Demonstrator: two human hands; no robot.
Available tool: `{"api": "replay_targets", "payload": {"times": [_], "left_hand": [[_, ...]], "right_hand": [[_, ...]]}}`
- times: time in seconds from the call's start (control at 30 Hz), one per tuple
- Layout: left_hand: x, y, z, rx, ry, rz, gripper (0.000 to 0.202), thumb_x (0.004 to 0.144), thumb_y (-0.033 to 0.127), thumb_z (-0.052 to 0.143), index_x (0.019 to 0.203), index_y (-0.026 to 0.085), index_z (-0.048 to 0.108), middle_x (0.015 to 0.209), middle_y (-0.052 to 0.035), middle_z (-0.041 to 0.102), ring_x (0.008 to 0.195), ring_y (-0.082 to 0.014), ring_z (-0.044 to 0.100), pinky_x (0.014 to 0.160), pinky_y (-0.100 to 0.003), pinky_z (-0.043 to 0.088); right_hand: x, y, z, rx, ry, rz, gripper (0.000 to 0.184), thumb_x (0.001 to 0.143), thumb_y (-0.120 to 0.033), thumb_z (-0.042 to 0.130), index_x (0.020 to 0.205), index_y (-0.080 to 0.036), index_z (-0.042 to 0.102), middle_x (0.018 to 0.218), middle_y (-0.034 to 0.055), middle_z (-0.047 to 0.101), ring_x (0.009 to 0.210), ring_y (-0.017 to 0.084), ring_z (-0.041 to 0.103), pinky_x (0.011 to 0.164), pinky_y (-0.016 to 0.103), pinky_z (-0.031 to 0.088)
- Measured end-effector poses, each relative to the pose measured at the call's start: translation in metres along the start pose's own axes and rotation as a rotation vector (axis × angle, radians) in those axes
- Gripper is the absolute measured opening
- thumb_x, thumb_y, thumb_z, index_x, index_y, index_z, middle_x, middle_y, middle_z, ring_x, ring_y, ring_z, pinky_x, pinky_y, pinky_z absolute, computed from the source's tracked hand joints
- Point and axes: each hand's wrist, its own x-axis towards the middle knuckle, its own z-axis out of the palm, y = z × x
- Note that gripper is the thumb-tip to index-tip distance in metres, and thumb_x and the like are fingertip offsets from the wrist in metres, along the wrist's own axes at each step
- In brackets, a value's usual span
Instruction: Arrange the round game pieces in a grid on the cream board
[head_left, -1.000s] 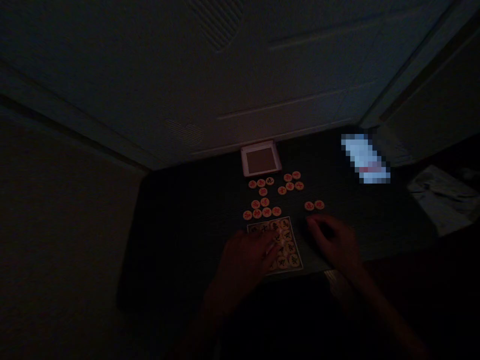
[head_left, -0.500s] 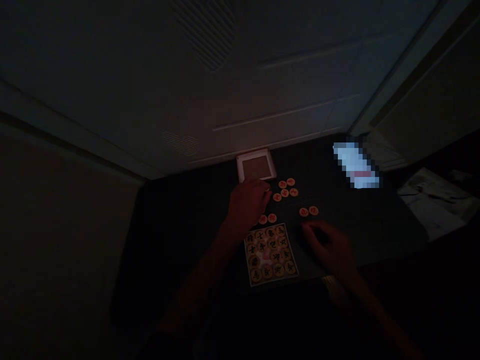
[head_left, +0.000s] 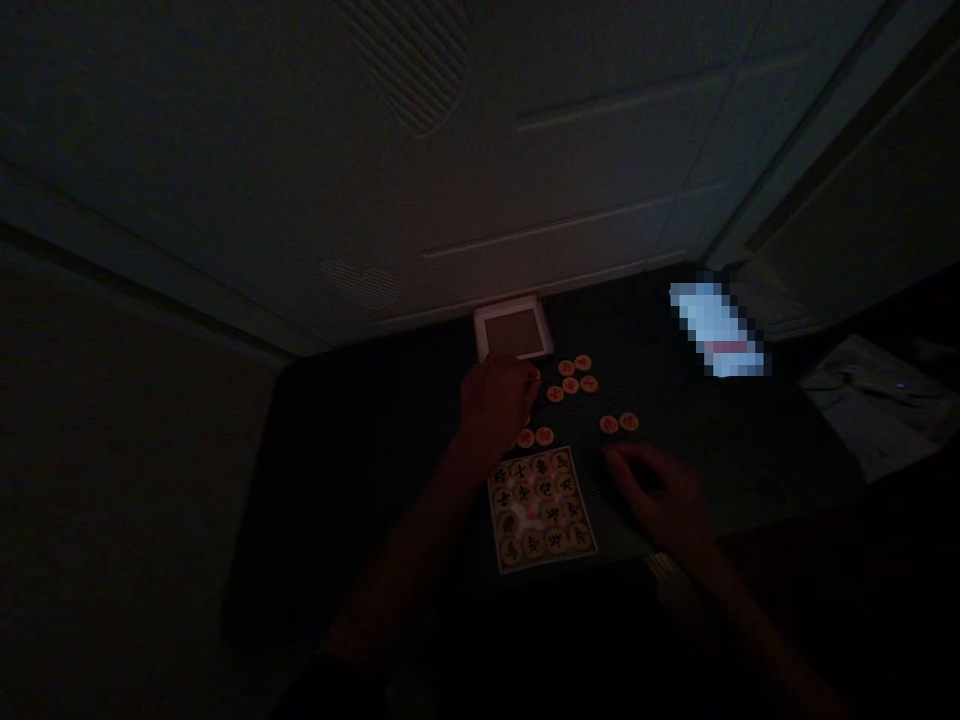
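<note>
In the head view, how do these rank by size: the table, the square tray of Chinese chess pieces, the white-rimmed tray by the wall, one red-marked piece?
1. Table
2. Square tray of Chinese chess pieces
3. White-rimmed tray, partly hidden by the left hand
4. Red-marked piece

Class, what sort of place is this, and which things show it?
Probably a dimly lit room at home: a dark table beside a grooved panel, with round game pieces on it.

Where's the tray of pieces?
In the head view, the tray sits at the near table edge, between the left forearm and right hand, with red-lettered pieces just beyond.
</note>
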Motion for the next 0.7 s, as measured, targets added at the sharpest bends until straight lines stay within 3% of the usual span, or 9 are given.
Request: {"api": "replay_targets", "payload": {"times": [0.3,0.47,0.57,0.7], "left_hand": [[0.004,0.008,0.000,0.048,-0.044,-0.070,0.019,0.096,0.028,0.060,0.100,0.022,0.077,0.097,-0.0093,0.076,0.089,-0.0251,0.071,0.078,-0.037,0.053],[0.001,0.010,-0.006,0.009,-0.008,-0.094,0.016,0.094,0.027,0.060,0.099,0.021,0.074,0.098,-0.0078,0.076,0.092,-0.0242,0.070,0.080,-0.036,0.053],[-0.008,0.007,-0.016,-0.116,0.042,-0.116,0.016,0.091,0.028,0.064,0.103,0.021,0.071,0.100,-0.0067,0.076,0.092,-0.0231,0.071,0.082,-0.036,0.054],[-0.026,-0.002,-0.029,-0.458,0.111,-0.093,0.037,0.083,0.024,0.073,0.119,0.021,0.067,0.108,-0.0059,0.075,0.090,-0.0187,0.072,0.081,-0.033,0.059]], "right_hand": [[0.000,-0.001,-0.001,-0.004,-0.013,0.017,0.019,0.096,-0.036,0.062,0.093,-0.023,0.075,0.091,0.0038,0.079,0.079,0.020,0.074,0.070,0.030,0.056],[0.000,-0.001,-0.001,-0.009,-0.010,0.023,0.020,0.095,-0.037,0.062,0.094,-0.023,0.075,0.093,0.0047,0.079,0.081,0.020,0.074,0.071,0.030,0.056],[-0.001,-0.001,-0.001,-0.011,-0.021,0.031,0.021,0.096,-0.038,0.061,0.094,-0.023,0.075,0.092,0.0046,0.079,0.080,0.020,0.074,0.071,0.030,0.056],[-0.001,-0.001,-0.001,-0.008,-0.022,0.038,0.021,0.095,-0.039,0.061,0.094,-0.024,0.076,0.093,0.0045,0.080,0.081,0.021,0.074,0.071,0.031,0.057]]}}
